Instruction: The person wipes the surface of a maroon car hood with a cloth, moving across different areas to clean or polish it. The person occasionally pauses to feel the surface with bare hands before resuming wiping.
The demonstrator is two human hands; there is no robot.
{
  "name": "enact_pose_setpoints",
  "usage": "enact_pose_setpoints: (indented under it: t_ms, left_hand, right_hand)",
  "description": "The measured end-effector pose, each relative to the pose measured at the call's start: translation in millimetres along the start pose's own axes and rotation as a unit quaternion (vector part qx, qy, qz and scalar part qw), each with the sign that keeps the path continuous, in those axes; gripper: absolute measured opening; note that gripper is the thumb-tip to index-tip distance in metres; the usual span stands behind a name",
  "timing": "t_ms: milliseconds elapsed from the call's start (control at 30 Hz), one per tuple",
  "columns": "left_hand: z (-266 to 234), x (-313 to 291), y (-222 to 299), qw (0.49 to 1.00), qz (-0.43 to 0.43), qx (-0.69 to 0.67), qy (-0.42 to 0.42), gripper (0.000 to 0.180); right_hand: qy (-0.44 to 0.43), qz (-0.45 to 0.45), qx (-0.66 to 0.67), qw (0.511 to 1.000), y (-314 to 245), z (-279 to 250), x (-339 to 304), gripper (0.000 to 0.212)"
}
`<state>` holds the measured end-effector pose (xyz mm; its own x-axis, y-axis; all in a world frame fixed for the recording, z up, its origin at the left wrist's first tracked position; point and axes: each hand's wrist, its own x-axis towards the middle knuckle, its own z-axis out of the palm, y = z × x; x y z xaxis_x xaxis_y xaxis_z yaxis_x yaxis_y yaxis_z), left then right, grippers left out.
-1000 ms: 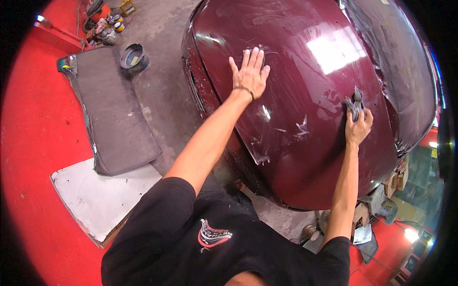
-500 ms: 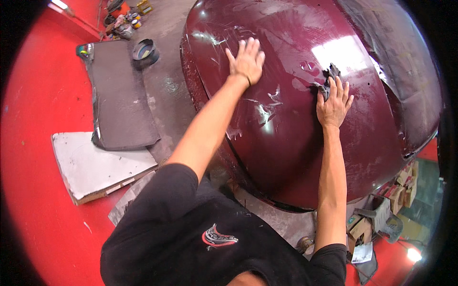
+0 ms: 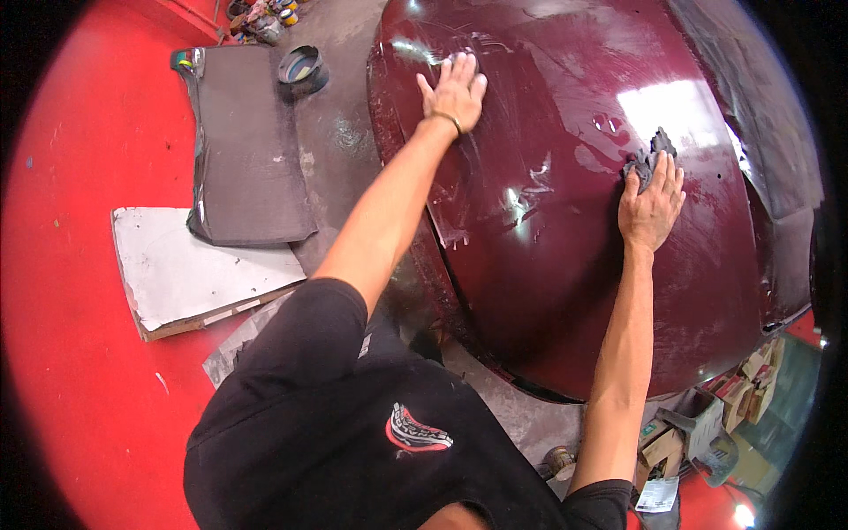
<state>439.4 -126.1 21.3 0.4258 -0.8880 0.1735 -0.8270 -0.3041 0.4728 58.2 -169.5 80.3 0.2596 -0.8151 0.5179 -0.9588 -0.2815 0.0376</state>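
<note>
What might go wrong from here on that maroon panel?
The wet-looking streaks might make the left hand slide on the curved maroon panel. The grey cloth bunches out from under the right hand, so it might slip loose; any grit in it could scratch the panel.

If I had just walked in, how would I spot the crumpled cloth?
Find the big maroon car panel, then the right hand, just below a bright white reflection. The crumpled dark grey cloth pokes out beyond that hand, its dull wrinkles unlike the smooth panel around.
</note>
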Motion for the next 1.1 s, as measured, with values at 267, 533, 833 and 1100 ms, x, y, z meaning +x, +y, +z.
enact_pose_setpoints:
  t_ms: [267, 533, 833, 1100]
  left_hand:
    - [13.9, -177.3, 22.2, 0.997, 0.059, -0.038, -0.043, 0.067]
    - [0.7, -10.7, -43.6, 0.999, -0.036, -0.027, -0.029, 0.067]
    - [-2.3, -130.3, -44.3, 0.996, 0.015, -0.065, -0.058, 0.068]
    - [6.5, -96.0, -51.9, 0.994, -0.036, -0.100, -0.006, 0.068]
  right_hand:
    - [-0.019, 0.018, -0.009, 1.000, 6.7, -12.7, -5.0, 0.068]
    - [-0.018, -0.007, 0.006, 1.000, -1.9, -7.8, -0.2, 0.068]
    - [-0.017, -0.009, -0.004, 1.000, 10.9, -7.9, -3.7, 0.068]
    - [-0.028, -0.036, -0.004, 0.999, 6.9, -13.2, 2.8, 0.066]
